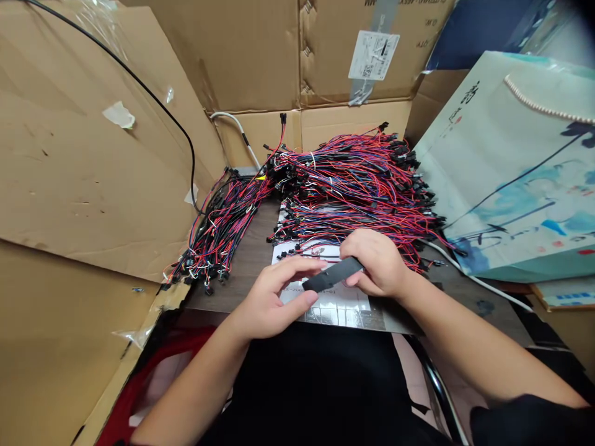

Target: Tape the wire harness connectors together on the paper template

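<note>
My right hand (379, 263) grips the right end of a dark grey, band-shaped piece (332, 275), perhaps a roll of tape seen edge-on. Around its left end curve the thumb and forefinger of my left hand (274, 297), close against its lower and upper edges. The piece is tilted, its right end higher, above the front of the table. Beneath it lies a white printed sheet (357, 300) under clear tape, partly covered by my hands. Just behind my hands are bundled red, blue and black wires (344, 217) with black connectors.
Another wire bundle (227, 226) lies at the left on the dark wooden table (253, 248). Cardboard walls (251, 56) enclose the left and back. A pale blue paper bag (520, 179) stands at the right. A white cable (458, 269) crosses the right side, and a black cable (153, 96) hangs at left.
</note>
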Demonstrator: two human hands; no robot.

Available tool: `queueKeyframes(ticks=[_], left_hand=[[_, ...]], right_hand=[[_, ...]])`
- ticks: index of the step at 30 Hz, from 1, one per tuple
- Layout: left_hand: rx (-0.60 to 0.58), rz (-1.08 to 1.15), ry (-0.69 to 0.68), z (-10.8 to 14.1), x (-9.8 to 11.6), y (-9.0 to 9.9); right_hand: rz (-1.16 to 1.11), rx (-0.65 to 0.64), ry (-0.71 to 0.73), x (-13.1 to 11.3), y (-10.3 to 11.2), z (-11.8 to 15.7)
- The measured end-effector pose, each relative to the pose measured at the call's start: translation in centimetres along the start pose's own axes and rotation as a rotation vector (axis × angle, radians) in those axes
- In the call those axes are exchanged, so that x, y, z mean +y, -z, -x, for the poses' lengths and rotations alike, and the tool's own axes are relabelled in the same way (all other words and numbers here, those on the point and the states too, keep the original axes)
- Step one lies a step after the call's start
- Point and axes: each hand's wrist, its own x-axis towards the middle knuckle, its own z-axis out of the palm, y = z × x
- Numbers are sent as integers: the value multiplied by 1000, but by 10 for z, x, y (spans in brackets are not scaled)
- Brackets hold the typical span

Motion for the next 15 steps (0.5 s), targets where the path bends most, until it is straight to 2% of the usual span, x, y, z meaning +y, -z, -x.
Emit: queueKeyframes(ticks=[5, 9, 15], left_hand=[[108, -281, -164, -13, 3, -4], [189, -441, -211, -19, 1, -7], [118, -411, -191, -25, -5, -1]], right_hand=[[126, -10, -32, 3, 2, 9], [182, -32, -87, 8, 3, 11], [197, -68, -103, 10, 2, 14]])
